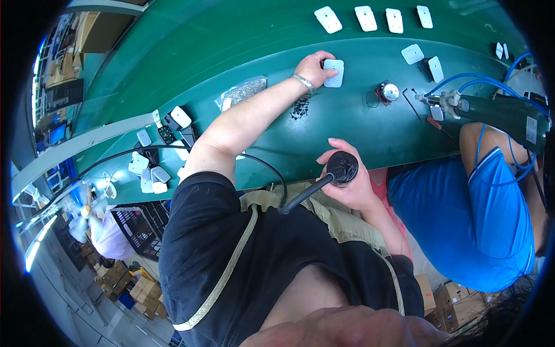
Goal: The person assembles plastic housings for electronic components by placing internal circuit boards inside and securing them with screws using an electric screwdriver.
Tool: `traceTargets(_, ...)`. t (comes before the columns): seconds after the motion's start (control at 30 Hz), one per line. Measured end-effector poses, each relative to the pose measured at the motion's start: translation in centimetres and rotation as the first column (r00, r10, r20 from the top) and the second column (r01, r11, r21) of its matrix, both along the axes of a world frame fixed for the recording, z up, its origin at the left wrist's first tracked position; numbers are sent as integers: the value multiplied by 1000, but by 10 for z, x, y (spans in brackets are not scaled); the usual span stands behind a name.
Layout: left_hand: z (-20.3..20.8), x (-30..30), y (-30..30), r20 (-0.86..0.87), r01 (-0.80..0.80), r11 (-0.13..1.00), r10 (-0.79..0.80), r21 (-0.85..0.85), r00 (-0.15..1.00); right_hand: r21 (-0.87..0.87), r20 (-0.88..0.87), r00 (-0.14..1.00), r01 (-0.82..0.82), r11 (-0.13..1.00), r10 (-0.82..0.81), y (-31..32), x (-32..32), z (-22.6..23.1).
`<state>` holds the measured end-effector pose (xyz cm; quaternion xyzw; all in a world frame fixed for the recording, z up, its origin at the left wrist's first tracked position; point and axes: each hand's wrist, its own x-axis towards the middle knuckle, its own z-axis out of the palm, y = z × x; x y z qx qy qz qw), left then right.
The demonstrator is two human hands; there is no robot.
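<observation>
My left hand [312, 69], with a band at its wrist, reaches across the green table. Its fingers and thumb grip a white rectangular housing [333, 76] with rounded corners, near the far edge of the work surface. Close to my body, my right hand [363, 186] is wrapped round a black corded electric screwdriver [343, 168]. Its round end and thick cord face up; its tip is hidden. Small black parts [299, 108] lie in a loose heap below my left wrist. A clear bag of small metal pieces [247, 91] rests beyond my left forearm.
White housings [365, 18] stand in a row on the far green surface. More white and black housings [153, 176] are piled at left. Right of centre are a round motor-like part [390, 92], a hex key [412, 105] and a screwdriver [437, 125]. A co-worker in blue [462, 225] sits at right.
</observation>
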<state>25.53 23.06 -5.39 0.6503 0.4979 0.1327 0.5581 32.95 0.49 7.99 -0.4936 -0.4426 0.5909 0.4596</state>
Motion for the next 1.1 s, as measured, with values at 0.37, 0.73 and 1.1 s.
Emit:
traceTargets(0.37,8,-14,5,-245,253,896,-170,364,954,1,17,1000,21,1000,-21,6,2,1)
traceTargets(0.73,2,7,108,-307,-50,824,265,564,914,1,17,1000,8,1000,-8,14,5,2)
traceTargets(1.1,1,26,111,-328,34,892,130,451,936,-18,34,996,85,996,-84,15,12,-3)
